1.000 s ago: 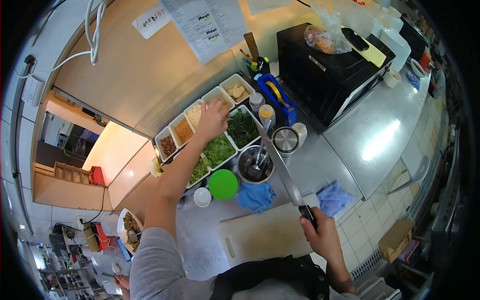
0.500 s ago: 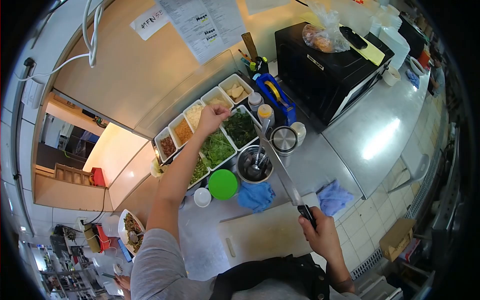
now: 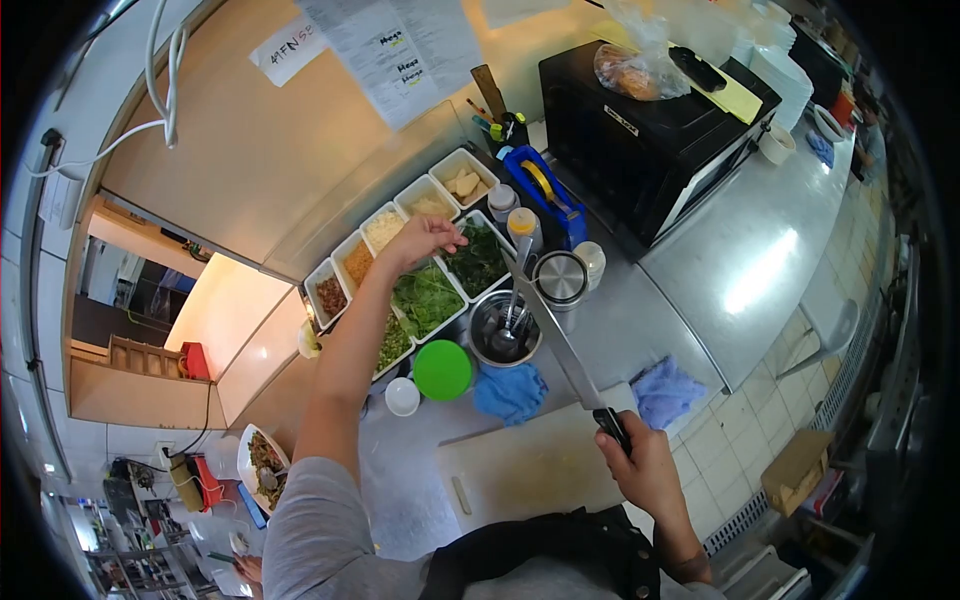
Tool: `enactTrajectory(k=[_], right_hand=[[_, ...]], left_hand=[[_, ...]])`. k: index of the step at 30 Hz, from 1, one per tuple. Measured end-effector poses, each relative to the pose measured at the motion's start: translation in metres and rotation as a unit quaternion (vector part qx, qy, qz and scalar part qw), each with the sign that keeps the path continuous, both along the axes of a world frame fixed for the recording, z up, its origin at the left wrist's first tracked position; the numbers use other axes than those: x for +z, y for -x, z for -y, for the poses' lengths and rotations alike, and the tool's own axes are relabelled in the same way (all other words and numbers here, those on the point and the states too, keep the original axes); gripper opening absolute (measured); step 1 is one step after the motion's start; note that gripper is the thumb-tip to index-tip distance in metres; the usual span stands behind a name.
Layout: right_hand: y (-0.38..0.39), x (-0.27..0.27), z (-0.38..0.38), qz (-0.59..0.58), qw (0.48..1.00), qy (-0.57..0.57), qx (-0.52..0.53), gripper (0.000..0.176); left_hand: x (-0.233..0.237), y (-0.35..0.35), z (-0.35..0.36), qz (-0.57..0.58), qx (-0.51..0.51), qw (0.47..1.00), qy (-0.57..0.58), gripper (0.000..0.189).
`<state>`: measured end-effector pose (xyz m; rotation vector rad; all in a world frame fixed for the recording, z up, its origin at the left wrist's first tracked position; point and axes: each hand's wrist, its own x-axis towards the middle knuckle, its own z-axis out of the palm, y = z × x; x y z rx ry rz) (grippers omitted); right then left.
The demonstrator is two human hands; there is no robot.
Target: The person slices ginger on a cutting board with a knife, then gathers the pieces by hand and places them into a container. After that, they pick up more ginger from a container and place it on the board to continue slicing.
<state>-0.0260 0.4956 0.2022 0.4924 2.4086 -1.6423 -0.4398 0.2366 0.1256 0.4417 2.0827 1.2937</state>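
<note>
My right hand grips the black handle of a large kitchen knife, its blade slanting up and away over the counter. The white cutting board lies below the knife. My left hand reaches over the row of food containers. Its fingers are loosely bent and apart, near the dark green leaves, with nothing visible in them. Under my left wrist is a container of lighter green leaves. Beside them sit containers of shredded white food, orange crumbs and pale slices.
A metal pot with utensils, a green lid and a blue cloth stand between containers and board. A purple cloth lies right. Behind are a blue tape dispenser and a black microwave. Another person's hand shows lower left.
My left hand has shifted slightly down from the pale containers toward the dark leaves, and its fingers have loosened. My right hand keeps the knife in nearly the same place.
</note>
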Motion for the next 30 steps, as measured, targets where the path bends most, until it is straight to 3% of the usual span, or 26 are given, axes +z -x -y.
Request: enactTrajectory(k=[3, 6, 8, 10, 13, 14, 16, 19, 22, 25, 27, 30], right_hand=[[0.001, -0.001, -0.001, 0.002, 1.0, 0.004, 0.005, 0.025], [0.002, 0.0, 0.001, 0.002, 1.0, 0.0, 0.008, 0.025], [0.003, 0.0, 0.001, -0.004, 1.0, -0.001, 0.007, 0.024], [0.002, -0.001, 0.003, -0.014, 1.0, 0.0, 0.01, 0.024], [0.003, -0.001, 0.004, 0.001, 1.0, -0.009, 0.022, 0.024], [0.003, 0.001, 0.004, -0.007, 1.0, -0.016, 0.023, 0.024], [0.003, 0.007, 0.005, -0.023, 0.999, -0.03, 0.021, 0.024], [0.0, 0.007, 0.004, -0.029, 0.997, -0.063, 0.027, 0.025], [-0.009, 0.006, 0.006, -0.065, 0.991, -0.118, 0.017, 0.024], [-0.025, 0.003, 0.006, -0.103, 0.974, -0.201, 0.01, 0.024], [-0.035, 0.006, 0.007, -0.116, 0.964, -0.239, 0.004, 0.024], [-0.051, 0.012, 0.011, -0.107, 0.96, -0.259, 0.004, 0.024]], left_hand=[[-0.005, 0.002, 0.003, -0.052, -0.116, 0.99, -0.052, 0.01], [0.018, -0.003, 0.002, -0.067, -0.042, 0.993, -0.087, 0.01], [0.014, 0.02, 0.007, -0.182, 0.077, 0.979, 0.057, 0.012], [0.01, 0.038, 0.006, -0.295, 0.183, 0.921, 0.175, 0.015], [-0.034, 0.066, 0.012, -0.423, 0.137, 0.855, 0.268, 0.016], [-0.039, 0.072, 0.01, -0.409, 0.13, 0.846, 0.317, 0.018], [-0.033, 0.068, -0.009, -0.377, 0.112, 0.821, 0.412, 0.023], [0.005, 0.038, -0.026, -0.406, 0.13, 0.783, 0.452, 0.03], [0.021, 0.004, -0.022, -0.513, 0.195, 0.773, 0.318, 0.034], [0.062, -0.048, 0.001, -0.516, 0.036, 0.848, 0.113, 0.036], [0.101, -0.123, 0.004, -0.523, -0.086, 0.845, 0.065, 0.035], [0.118, -0.21, 0.007, -0.481, -0.138, 0.866, 0.013, 0.03]])
